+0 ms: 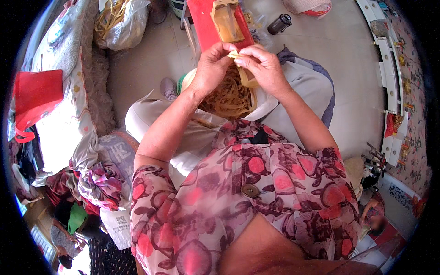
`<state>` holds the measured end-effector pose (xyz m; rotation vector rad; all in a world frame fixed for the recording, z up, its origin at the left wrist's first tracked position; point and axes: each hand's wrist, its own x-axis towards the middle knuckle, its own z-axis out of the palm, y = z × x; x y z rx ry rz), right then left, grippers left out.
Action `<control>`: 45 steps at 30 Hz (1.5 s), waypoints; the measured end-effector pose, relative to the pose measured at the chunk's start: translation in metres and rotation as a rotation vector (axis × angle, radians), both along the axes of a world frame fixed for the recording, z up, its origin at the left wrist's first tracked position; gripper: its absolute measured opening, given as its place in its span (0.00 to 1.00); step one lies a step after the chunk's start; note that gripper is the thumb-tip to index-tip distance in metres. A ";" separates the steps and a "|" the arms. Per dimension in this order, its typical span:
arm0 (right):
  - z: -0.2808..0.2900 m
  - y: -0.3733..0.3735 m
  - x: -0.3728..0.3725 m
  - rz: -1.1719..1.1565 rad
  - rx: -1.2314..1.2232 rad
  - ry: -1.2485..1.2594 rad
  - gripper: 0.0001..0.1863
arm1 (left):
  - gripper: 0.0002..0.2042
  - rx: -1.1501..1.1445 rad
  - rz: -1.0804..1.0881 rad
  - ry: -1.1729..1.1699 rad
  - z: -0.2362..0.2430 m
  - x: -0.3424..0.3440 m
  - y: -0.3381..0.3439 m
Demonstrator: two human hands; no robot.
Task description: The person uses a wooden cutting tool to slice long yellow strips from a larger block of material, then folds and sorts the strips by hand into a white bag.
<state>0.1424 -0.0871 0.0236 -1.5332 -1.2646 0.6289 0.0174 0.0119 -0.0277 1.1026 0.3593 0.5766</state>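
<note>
My left hand (213, 65) and my right hand (268, 69) meet in front of me, above my lap. Both are closed, thumbs against fingers, on a small pale-yellow strip (233, 54) between their fingertips. A wider translucent yellow strip (249, 79) hangs just under my right hand; whether it joins the pinched piece cannot be made out. Below my hands, between my knees, a heap of tangled tan strips (228, 98) lies in a container whose rim is mostly hidden. My fingers cover part of the pale-yellow strip.
Ahead stands a red-topped bench (200, 23) with an amber, frame-like block (227, 23) on it. A dark bottle (279, 24) is on the floor to its right. At the far left, a plastic bag (133, 30) holds yellow strips, near a bed (57, 142) along the left side.
</note>
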 end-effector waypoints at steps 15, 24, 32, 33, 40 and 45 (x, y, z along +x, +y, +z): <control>0.002 -0.002 -0.014 0.003 0.004 0.546 0.06 | 0.08 -0.055 0.016 0.038 0.011 -0.004 -0.005; -0.005 0.001 -0.014 -0.111 0.079 0.709 0.08 | 0.09 0.094 0.068 -0.039 0.021 -0.002 -0.009; 0.007 -0.005 0.032 -0.273 -0.048 0.988 0.14 | 0.04 0.332 0.182 0.152 0.034 -0.017 0.018; 0.008 -0.006 0.036 -0.260 -0.052 0.977 0.14 | 0.05 0.337 0.177 0.164 0.035 -0.018 0.017; 0.007 -0.005 0.021 -0.225 -0.118 0.529 0.06 | 0.17 1.047 0.219 0.406 0.055 -0.023 0.004; -0.011 -0.002 0.005 0.002 -0.083 0.176 0.09 | 0.13 1.118 -0.123 0.503 0.026 -0.017 -0.014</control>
